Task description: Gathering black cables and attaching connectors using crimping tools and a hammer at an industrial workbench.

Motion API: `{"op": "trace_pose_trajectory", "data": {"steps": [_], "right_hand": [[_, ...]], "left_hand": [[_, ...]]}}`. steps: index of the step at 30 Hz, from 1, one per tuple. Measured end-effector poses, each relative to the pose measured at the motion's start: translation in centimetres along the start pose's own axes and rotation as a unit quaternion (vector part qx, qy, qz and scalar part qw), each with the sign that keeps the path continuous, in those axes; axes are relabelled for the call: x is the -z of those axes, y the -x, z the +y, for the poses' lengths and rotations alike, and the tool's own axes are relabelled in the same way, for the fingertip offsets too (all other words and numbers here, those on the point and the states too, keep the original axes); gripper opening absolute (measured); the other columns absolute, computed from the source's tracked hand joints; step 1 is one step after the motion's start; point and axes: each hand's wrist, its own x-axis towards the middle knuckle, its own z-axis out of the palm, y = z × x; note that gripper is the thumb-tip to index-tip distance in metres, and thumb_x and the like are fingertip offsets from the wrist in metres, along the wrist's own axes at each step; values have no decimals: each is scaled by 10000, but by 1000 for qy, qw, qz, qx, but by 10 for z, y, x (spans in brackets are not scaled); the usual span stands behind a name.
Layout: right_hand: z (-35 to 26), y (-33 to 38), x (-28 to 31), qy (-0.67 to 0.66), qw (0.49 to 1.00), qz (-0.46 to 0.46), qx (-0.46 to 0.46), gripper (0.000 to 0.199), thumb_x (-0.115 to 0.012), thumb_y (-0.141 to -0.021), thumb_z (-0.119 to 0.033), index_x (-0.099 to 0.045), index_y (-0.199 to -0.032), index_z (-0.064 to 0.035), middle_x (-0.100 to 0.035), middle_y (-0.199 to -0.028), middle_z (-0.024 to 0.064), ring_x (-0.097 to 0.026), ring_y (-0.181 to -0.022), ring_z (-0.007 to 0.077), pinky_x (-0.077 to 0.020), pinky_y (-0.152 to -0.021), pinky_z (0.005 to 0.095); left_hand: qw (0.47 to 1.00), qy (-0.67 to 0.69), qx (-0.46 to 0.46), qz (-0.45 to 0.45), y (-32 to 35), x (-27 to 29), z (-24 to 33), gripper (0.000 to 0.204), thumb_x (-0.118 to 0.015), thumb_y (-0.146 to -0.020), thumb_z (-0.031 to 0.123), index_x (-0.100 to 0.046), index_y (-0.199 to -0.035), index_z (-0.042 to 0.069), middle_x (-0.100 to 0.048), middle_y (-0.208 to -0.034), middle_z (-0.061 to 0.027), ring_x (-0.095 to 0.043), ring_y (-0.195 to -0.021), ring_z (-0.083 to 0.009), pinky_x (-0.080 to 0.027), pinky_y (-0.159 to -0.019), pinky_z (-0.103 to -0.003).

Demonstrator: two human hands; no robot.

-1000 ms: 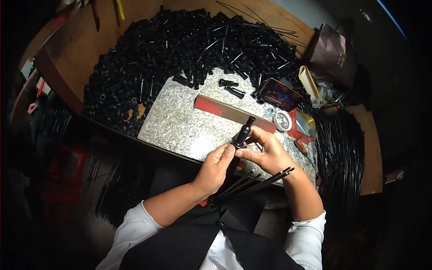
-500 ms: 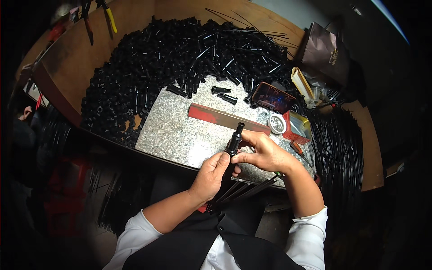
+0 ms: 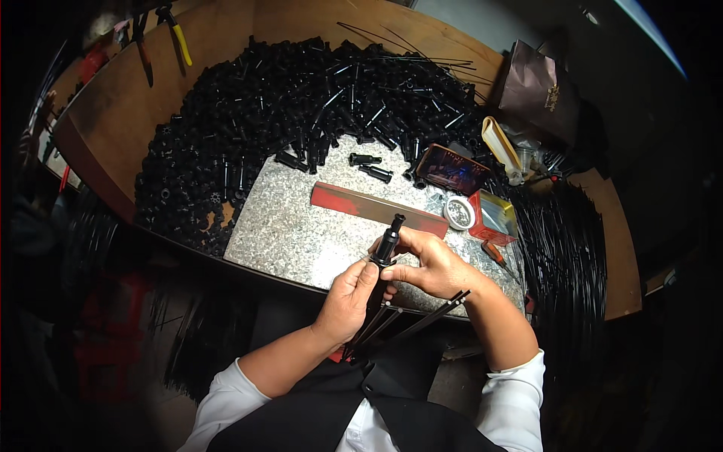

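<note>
Intently, a worker in a dark vest [image 3: 339,403] and rolled white sleeves grips a black stepped tubular fitting [image 3: 388,244] between two bare hands, its narrow end pointing up and away from the body. The left hand [image 3: 345,303] is closed around the lower part, its thumb pressed beside the collar, while the right hand [image 3: 435,265] curls about the same part from the other side, thumb at the collar and some fingers hidden behind. Thin black rods [image 3: 439,312] with pale ends slant just below the hands; whether any finger holds them cannot be told. Directly beyond the hands, a red-and-brown bar [image 3: 376,207] lies across a speckled slab [image 3: 279,233], with two loose fittings [image 3: 375,174] farther out, before a great heap of black parts [image 3: 248,128]. Right of the fitting and past the right hand sit a propped smartphone [image 3: 452,169], a round white dish [image 3: 459,214], a red-and-yellow box [image 3: 493,216] and an orange-handled tool [image 3: 493,252]; well left of both hands, yellow-handled pliers [image 3: 181,44] hang on the wooden wall [image 3: 215,34].
</note>
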Motion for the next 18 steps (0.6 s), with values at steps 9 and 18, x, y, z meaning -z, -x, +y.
{"op": "trace_pose_trajectory", "data": {"steps": [9,18], "right_hand": [[-6,-2,6,91,995,-14,27,245,-713,-769,-90,-558,-936,0,-596,-859,135,-596,-836,248,-466,-752,362],[-1,-2,4,81,996,14,27,227,-742,-754,-98,-590,-904,-21,-605,-856,78,-582,-821,177,-464,-755,325]], "left_hand": [[999,-31,-12,-31,1,1,4,399,-371,-1014,307,-511,-1210,-11,-577,-955,-33,-554,-817,-81,-473,-753,-229],[998,-7,14,-53,-3,4,5,394,-361,-1017,320,-509,-1210,11,-556,-884,-16,-521,-795,-68,-451,-741,-225]]}}
